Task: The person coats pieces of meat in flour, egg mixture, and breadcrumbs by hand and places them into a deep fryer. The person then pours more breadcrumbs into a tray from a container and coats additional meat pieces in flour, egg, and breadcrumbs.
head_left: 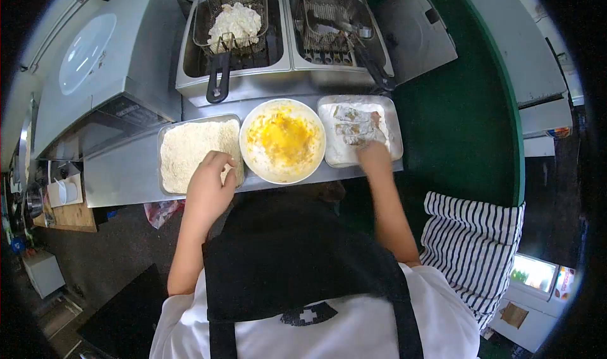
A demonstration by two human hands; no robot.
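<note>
My left hand (214, 179) is over the near right corner of a metal tray of pale breadcrumbs (190, 147). Its fingers are loosely bent and apart, with nothing visible in them. On the right, my right hand (374, 158) reaches into the near side of a metal tray of white flour (333, 152). Its fingers are blurred and mostly hidden, so any hold is unclear. Just beyond them, several flour-dusted greyish pieces (356, 129) lie in the flour. Between the two trays stands a white bowl (245, 145) with yellow beaten egg (284, 138) inside.
Behind the trays is a double deep fryer (237, 81). Its left basket (201, 33) holds pale coated food (235, 25); the right basket (332, 11) has metal utensils in it. A grey metal box (95, 68) stands left. A striped cloth (468, 251) hangs at right.
</note>
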